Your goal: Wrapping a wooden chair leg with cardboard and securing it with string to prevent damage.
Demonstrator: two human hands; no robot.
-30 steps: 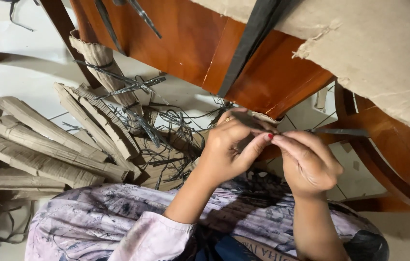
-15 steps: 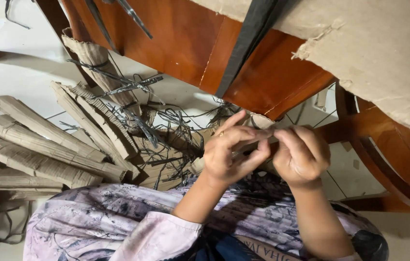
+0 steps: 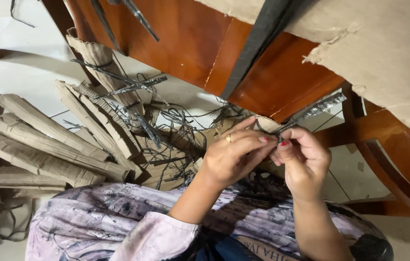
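Twisting looks to be the step in hand, and the next move is calling for a firm pinch. Left hand (image 3: 231, 157) and right hand (image 3: 301, 162) are both closing fingertips on a dark strip (image 3: 311, 110), which is slanting up toward the wooden table (image 3: 190, 43).

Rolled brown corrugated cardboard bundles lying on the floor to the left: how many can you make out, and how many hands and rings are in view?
Rolled brown corrugated cardboard bundles: about 6 distinct; more are cut off by the left edge.
Hands: 2, left hand and right hand, both pinching a thin silvery-grey strip.
Gold ring: 1.
Total: about 9.
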